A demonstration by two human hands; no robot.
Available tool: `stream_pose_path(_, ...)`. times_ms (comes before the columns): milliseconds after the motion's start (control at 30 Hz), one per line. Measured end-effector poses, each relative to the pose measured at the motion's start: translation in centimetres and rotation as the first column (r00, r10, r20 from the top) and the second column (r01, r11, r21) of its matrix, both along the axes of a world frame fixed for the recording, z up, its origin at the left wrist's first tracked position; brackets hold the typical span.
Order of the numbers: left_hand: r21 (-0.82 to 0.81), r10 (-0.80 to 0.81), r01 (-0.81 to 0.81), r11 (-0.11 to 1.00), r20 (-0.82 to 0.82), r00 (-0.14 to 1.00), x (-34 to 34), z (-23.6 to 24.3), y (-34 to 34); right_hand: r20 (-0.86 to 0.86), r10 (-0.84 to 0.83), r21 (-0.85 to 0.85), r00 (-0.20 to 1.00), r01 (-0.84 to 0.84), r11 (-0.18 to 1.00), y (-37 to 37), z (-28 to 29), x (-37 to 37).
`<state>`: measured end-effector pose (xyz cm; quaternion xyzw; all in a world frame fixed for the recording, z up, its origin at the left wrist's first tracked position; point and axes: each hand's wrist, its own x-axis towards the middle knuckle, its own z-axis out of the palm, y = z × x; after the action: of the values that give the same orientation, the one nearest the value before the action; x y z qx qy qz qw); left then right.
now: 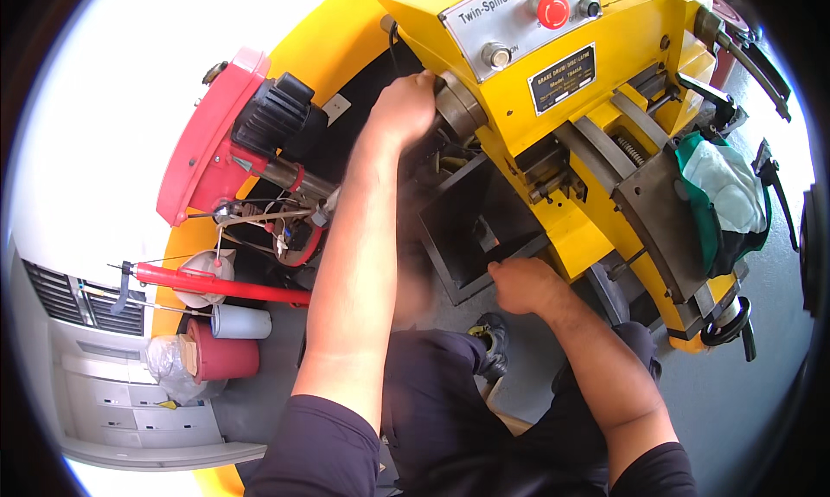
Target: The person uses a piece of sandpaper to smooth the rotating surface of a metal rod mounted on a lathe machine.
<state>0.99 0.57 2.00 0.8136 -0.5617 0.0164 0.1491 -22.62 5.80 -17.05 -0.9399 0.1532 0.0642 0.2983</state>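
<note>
My left hand [404, 109] is closed at the round metal spindle hub [462, 104] on the side of the yellow lathe [506, 134], its fingertips curled against the hub's edge. My right hand [523, 287] is lower, closed at the rim of an open dark metal box [445, 246] beneath the machine; what its curled fingers hold is hidden. A control panel [467, 34] with a red button [552, 11] tops the lathe. A green-and-white cloth [724, 194] lies on the machine at the right.
A red machine [197, 151] with a black motor [270, 114] stands left, above a red tubular arm [216, 282], a blue container [240, 321] and a red bucket [226, 354]. A handwheel [726, 324] projects low right. My shoe [490, 346] is on the grey floor.
</note>
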Motion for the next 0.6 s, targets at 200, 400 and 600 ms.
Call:
stream_pose_path(200,-0.173,0.063,-0.037,0.984,0.149,0.987,-3.4,-1.4,1.8,-0.055,-0.024,0.018,0.998,0.025,1.000,-0.5,-0.2,-0.5)
stream_pose_path(400,-0.308,0.087,0.075,0.948,0.480,0.873,-5.9,-3.2,2.0,-0.011,-0.045,-0.009,0.999,0.045,0.999,-1.5,-0.1,-1.9)
stream_pose_path(600,-0.071,0.013,-0.014,0.997,-0.015,1.000,-0.1,-0.9,0.7,-0.021,-0.044,0.045,0.999,0.045,0.998,-0.7,0.2,-1.5)
